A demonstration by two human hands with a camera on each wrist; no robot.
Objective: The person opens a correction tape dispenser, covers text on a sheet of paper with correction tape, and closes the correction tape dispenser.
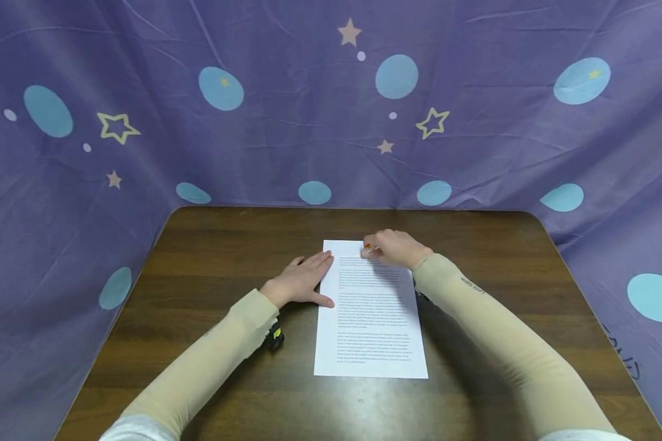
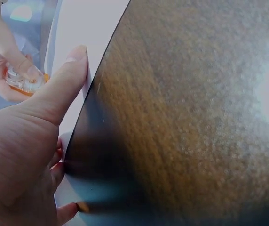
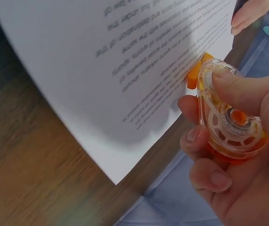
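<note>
- On the brown wooden table [image 1: 215,257], just in from its far edge and well apart from its left and right edges, lies a white sheet of printed paper [image 1: 372,312]; its long sides run from near to far, and blocks of small dark text fill most of it.
- At the sheet's left edge, nearer its far left corner than its near one, the left hand [image 1: 300,282] lies palm down, its fingers straight and its thumb held apart from them; the tips reach over the paper's margin, while the rest of the hand is over the table.
- By the sheet's far edge, toward the far right corner, the right hand [image 1: 396,247] grips a clear and orange correction tape dispenser [image 3: 228,125]; the thumb presses one face, and the other fingers curl round the opposite side.
- At the top lines of text, the dispenser's orange tip [image 3: 195,75] points to the paper; whether it touches, I cannot tell.
- Along both forearms run cream sleeves [image 1: 507,343]; the right one bears dark lettering [image 1: 472,285].
- Beyond the table's far edge hangs a purple fabric backdrop [image 1: 309,104]; light blue ovals [image 1: 397,76] and stars [image 1: 350,32] pattern it.
</note>
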